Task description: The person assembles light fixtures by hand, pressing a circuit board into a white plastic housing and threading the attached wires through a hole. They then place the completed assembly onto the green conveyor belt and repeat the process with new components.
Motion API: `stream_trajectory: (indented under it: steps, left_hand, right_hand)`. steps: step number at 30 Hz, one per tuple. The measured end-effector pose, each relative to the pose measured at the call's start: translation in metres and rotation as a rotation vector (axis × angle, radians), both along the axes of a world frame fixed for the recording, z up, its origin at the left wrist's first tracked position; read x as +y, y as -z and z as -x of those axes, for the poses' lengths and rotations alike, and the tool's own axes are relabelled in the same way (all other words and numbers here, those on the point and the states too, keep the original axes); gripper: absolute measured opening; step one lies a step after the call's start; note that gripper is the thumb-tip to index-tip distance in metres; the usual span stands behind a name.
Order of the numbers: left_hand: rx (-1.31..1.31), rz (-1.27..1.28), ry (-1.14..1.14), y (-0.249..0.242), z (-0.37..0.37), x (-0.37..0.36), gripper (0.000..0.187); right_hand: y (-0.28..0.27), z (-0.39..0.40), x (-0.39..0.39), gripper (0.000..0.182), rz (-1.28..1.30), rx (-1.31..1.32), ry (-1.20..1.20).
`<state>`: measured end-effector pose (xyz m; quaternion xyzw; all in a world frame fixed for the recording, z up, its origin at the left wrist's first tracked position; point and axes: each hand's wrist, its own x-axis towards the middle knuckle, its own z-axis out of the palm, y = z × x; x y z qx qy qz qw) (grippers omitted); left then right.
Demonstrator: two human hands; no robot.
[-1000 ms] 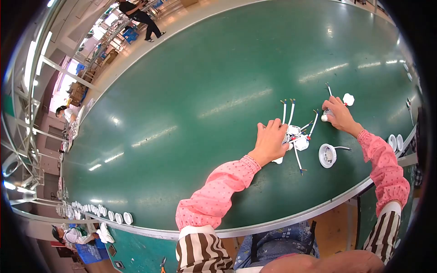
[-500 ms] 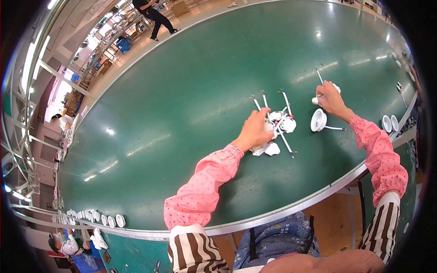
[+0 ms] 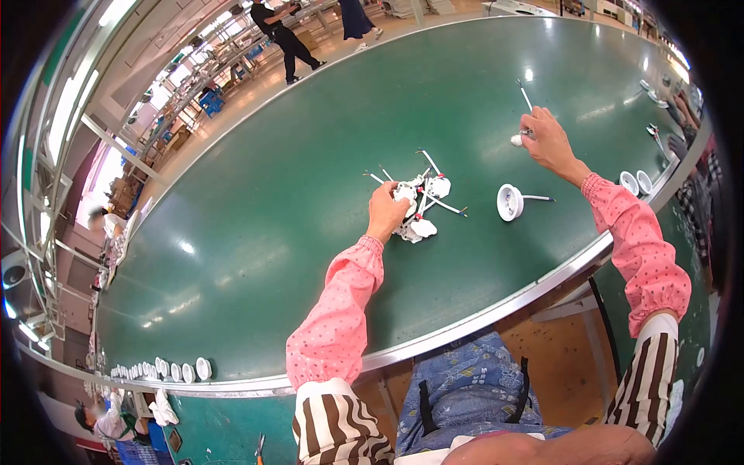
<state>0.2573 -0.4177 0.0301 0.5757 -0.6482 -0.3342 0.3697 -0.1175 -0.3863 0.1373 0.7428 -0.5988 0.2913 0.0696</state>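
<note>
Cable cup (image 3: 510, 202) is the piece to watch from my end: on the desk (image 3: 271, 263) between both hands, right of centre, well in from the near edge. Right hand (image 3: 535, 133) is clearly the nearer one; from it, the cup lies back toward the near edge and a bit left. I read the cup's axis as roughly parallel to the desk's long run: open face left, white cable (image 3: 540, 199) out toward the right edge. Neither hand touches it.

Right hand: narrow, fingers closed round a small white piece (image 3: 517, 140), rounded end poking out left. A white lead (image 3: 525, 94) sticks out past the fingers toward the far edge; can't tell if it's joined to that piece.

Left hand (image 3: 393, 200): fingers bent over the left side of a wired heap (image 3: 421, 228), touching it. Can't tell if it's pinching or just resting. Heap leads splay several ways.

Also on the desk: two spare cups (image 3: 636, 183) by the right edge, cup row (image 3: 178, 371) along the near-left corner.
</note>
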Motion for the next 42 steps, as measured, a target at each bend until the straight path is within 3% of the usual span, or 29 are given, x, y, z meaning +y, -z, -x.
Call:
stream_trajectory:
  steps: [2, 7, 11, 14, 22, 31, 33, 37, 42]
  left_hand:
    - [0.095, -0.146, -0.028, -0.014, 0.002, 0.010, 0.045]
    - [0.149, -0.018, -0.094, -0.020, 0.002, 0.019, 0.040]
    - [0.045, 0.342, -0.157, 0.023, -0.015, -0.018, 0.036]
    - [0.011, 0.526, -0.194, 0.003, -0.016, -0.018, 0.034]
    - [0.356, 0.363, -0.121, -0.076, 0.014, 0.012, 0.040]
    - [0.531, 0.325, -0.050, -0.115, 0.051, 0.035, 0.033]
    - [0.498, 0.338, 0.036, -0.112, 0.063, 0.035, 0.030]
    - [0.544, 0.181, 0.316, -0.132, 0.138, 0.110, 0.031]
    - [0.548, 0.038, 0.580, -0.089, 0.232, 0.193, 0.034]
  right_hand:
    - [-0.005, 0.001, 0.014, 0.012, 0.032, 0.029, -0.015]
    - [-0.009, 0.007, 0.061, 0.012, 0.044, 0.099, -0.083]
    - [-0.019, 0.011, 0.106, 0.013, 0.014, 0.132, -0.106]
    - [-0.024, 0.019, 0.134, 0.014, 0.012, 0.155, -0.119]
    - [-0.016, 0.054, 0.183, 0.014, 0.021, 0.172, -0.077]
    - [-0.003, 0.085, 0.231, 0.017, -0.011, 0.156, -0.029]
    - [0.003, 0.100, 0.241, 0.019, -0.002, 0.140, -0.010]
    - [0.002, 0.130, 0.272, 0.014, -0.060, 0.189, 0.118]
    - [-0.001, 0.158, 0.325, 0.012, -0.202, 0.175, 0.276]
